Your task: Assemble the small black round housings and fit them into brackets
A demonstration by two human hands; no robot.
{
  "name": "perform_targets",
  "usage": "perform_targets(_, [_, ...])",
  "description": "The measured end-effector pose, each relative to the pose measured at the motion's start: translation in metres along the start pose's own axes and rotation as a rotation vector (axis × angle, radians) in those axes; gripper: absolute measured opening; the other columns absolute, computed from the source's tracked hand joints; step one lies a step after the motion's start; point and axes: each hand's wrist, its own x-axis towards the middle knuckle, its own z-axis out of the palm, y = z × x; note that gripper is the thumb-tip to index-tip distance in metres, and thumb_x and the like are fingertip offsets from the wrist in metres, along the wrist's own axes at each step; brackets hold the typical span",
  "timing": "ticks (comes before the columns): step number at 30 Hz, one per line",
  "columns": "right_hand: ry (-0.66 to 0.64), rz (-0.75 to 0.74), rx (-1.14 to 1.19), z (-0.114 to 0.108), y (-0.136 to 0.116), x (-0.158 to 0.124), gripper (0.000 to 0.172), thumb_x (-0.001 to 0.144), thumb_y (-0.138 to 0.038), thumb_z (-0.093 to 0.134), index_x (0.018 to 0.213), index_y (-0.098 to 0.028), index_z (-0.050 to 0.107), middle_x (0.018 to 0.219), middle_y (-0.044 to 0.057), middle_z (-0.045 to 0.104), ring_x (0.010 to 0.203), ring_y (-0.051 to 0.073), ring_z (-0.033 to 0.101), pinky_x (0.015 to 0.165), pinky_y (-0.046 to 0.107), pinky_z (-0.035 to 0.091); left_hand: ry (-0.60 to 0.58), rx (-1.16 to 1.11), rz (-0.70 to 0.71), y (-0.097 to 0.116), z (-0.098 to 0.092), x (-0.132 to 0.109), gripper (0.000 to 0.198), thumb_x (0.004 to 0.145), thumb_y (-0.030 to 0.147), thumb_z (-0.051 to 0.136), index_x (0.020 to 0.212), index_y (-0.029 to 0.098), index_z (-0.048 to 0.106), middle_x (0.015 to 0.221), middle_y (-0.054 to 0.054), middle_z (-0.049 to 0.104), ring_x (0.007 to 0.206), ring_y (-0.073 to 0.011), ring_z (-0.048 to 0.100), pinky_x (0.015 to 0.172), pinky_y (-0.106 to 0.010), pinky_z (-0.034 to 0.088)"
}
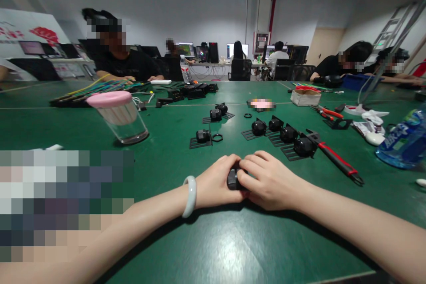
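Near the middle of the green table, my left hand [218,182] is closed round a black cable gland [234,179] with a ribbed, faceted body. My right hand [266,179] grips the same piece from the other side, its fingers curled over and partly hiding it. Beyond my hands lie several more black glands fitted to slotted black brackets; one gland [203,136] sits at the left beside a loose black ring nut [217,138]. Another gland [303,146] lies to the right, touching the head of a red-and-black adjustable wrench [337,159].
A pink-lidded clear cup [133,126] stands at left, a blue liquid bottle [404,142] at right. Farther back are a small white box [305,97], orange-handled pliers [328,112], black parts [193,92] and bundled wires [100,90]. Co-workers sit across the table.
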Motion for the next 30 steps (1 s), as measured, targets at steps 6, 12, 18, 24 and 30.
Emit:
perform_targets(6, [0.055,-0.028,-0.092,-0.0033,-0.0113,-0.002,0.02,0.085,-0.018,0.033,0.094,-0.013,0.05,0.095,0.012,0.051,0.091,0.021,0.045,0.08,0.037,0.034,-0.005,0.001,0.013,-0.0019,0.0011,-0.0003,0.046,0.057,0.023,0.061,0.098,0.017,0.043,0.09,-0.003,0.051,0.082,-0.0187,0.049,0.075,-0.03,0.041])
perform_targets(12, [0.067,0.026,-0.116,-0.0036,-0.012,-0.0038,0.023,0.085,-0.018,0.033,0.099,-0.013,0.05,0.097,0.012,0.051,0.091,0.021,0.046,0.084,0.038,0.034,-0.011,0.012,0.0,-0.0006,0.0013,-0.0011,0.043,0.058,0.023,0.06,0.097,0.017,0.044,0.089,-0.003,0.051,0.081,-0.0183,0.049,0.074,-0.03,0.041])
perform_targets(18, [0.069,0.048,-0.038,-0.0011,-0.01,-0.0042,0.025,0.083,-0.018,0.033,0.101,-0.012,0.05,0.092,0.013,0.052,0.088,0.021,0.045,0.078,0.038,0.037,0.001,0.004,-0.014,0.0025,0.001,-0.0014,0.041,0.06,0.026,0.06,0.096,0.017,0.043,0.088,-0.003,0.051,0.08,-0.0184,0.049,0.073,-0.03,0.041])
perform_targets(24, [0.044,0.066,0.05,0.0,-0.0087,-0.0053,0.029,0.079,-0.016,0.036,0.105,-0.008,0.048,0.093,0.016,0.052,0.088,0.023,0.044,0.075,0.038,0.037,0.032,-0.007,-0.031,0.0043,0.002,-0.0022,0.04,0.059,0.028,0.06,0.095,0.017,0.044,0.086,-0.003,0.051,0.078,-0.0184,0.049,0.072,-0.03,0.041])
perform_targets(30, [0.007,0.069,0.138,0.0044,-0.0056,-0.0059,0.031,0.078,-0.016,0.039,0.108,-0.008,0.044,0.095,0.016,0.051,0.086,0.022,0.044,0.074,0.038,0.037,0.027,-0.017,-0.054,0.0043,0.0023,-0.002,0.038,0.059,0.028,0.061,0.092,0.018,0.046,0.086,-0.002,0.052,0.08,-0.0189,0.05,0.072,-0.03,0.042])
